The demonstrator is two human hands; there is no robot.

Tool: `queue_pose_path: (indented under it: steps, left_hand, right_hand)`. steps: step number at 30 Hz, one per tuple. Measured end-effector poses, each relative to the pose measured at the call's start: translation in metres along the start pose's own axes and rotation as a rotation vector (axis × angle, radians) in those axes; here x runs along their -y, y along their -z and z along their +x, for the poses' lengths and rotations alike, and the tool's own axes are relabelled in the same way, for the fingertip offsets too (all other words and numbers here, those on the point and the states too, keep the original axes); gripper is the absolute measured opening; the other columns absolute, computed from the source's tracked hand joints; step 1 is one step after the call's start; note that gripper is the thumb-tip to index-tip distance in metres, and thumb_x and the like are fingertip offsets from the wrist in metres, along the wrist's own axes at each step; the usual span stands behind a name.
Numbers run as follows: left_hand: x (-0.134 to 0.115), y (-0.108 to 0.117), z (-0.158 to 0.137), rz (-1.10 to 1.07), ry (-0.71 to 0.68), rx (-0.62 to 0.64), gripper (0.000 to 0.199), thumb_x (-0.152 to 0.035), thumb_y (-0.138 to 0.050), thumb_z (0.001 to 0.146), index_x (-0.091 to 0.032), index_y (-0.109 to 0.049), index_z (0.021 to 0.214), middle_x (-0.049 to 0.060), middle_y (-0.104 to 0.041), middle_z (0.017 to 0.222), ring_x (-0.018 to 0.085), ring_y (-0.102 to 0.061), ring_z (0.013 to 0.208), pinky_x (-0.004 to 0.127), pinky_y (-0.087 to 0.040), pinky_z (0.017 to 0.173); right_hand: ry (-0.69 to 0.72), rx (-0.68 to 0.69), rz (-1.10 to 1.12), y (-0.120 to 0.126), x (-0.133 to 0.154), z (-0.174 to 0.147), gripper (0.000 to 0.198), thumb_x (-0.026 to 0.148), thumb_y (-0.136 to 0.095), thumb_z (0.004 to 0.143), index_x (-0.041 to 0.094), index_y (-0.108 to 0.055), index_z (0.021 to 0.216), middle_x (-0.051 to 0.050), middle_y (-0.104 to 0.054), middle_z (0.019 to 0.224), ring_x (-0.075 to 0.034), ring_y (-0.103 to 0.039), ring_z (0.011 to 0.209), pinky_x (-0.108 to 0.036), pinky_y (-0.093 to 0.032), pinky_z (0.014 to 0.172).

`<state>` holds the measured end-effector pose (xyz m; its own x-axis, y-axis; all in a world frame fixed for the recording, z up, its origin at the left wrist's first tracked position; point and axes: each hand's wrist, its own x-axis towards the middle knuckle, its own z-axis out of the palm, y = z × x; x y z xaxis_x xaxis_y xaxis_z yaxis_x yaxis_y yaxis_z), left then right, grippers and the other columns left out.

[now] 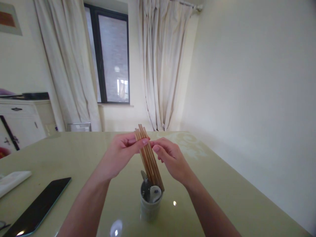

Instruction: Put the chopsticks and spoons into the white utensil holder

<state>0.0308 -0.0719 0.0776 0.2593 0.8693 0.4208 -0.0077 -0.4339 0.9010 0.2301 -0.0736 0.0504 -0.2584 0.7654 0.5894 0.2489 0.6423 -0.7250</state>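
A bundle of several wooden chopsticks (pixel 149 163) leans to the left, their lower ends at the rim of a pale grey-green cup (pixel 150 210). My left hand (pixel 120 154) pinches the bundle near its upper part, thumb across the front. Close against the bundle's right side is my right hand (pixel 173 158), its fingers curled and its thumb near the index finger; what those fingers pinch, if anything, is hidden. Inside the cup stand a metal spoon (pixel 144 175) and a white rounded piece with a dark blue mark (pixel 155 193), perhaps a ceramic spoon.
The cup stands on a glossy pale green table (pixel 118 194). A dark phone-like slab (pixel 39 207) lies at the left, with a white object (pixel 14 181) beyond it. Behind the table are curtains (pixel 163 65), a window (pixel 113 59) and a white cabinet (pixel 22 118); a wall borders the right.
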Motion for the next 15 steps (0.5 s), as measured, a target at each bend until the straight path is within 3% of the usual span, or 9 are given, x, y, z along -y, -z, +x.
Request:
queue_pose_path:
  steps: [3,7,12,15]
  left_hand:
    - [-0.011,0.003,-0.009,-0.053,-0.059,-0.213,0.030,-0.047,-0.085,0.081,-0.019,-0.082,0.091,0.006,-0.083,0.090,0.022,-0.077,0.082,0.034,-0.064,0.080]
    - [-0.024,0.000,-0.020,-0.061,-0.183,-0.359,0.027,-0.044,-0.085,0.082,-0.019,-0.082,0.092,0.005,-0.084,0.095,0.021,-0.078,0.086,0.033,-0.065,0.080]
    - [-0.027,0.001,-0.021,-0.103,-0.191,-0.394,0.031,-0.045,-0.085,0.082,-0.018,-0.080,0.095,0.005,-0.083,0.096,0.020,-0.077,0.086,0.031,-0.064,0.081]
    - [-0.016,-0.006,-0.022,-0.207,-0.080,-0.300,0.047,-0.054,-0.081,0.085,-0.020,-0.073,0.116,0.005,-0.083,0.100,0.018,-0.076,0.076,0.027,-0.062,0.068]
  right_hand:
    - [0.070,0.193,-0.142,-0.002,0.016,-0.002,0.032,0.049,-0.063,0.102,0.021,-0.076,0.095,-0.003,-0.068,0.093,-0.018,-0.063,0.084,-0.029,-0.049,0.074]
    - [0.085,0.253,-0.149,-0.013,0.029,0.001,0.027,0.040,-0.058,0.106,0.021,-0.072,0.093,-0.002,-0.069,0.087,-0.018,-0.066,0.085,-0.031,-0.051,0.083]
    - [-0.140,0.354,0.297,-0.029,0.032,0.003,0.036,0.049,-0.052,0.105,0.020,-0.061,0.087,-0.002,-0.072,0.073,-0.016,-0.071,0.066,-0.026,-0.057,0.065]
    - [-0.241,0.359,0.375,-0.038,0.032,0.000,0.040,0.054,-0.055,0.102,0.020,-0.056,0.081,0.001,-0.066,0.062,-0.012,-0.062,0.049,-0.022,-0.051,0.049]
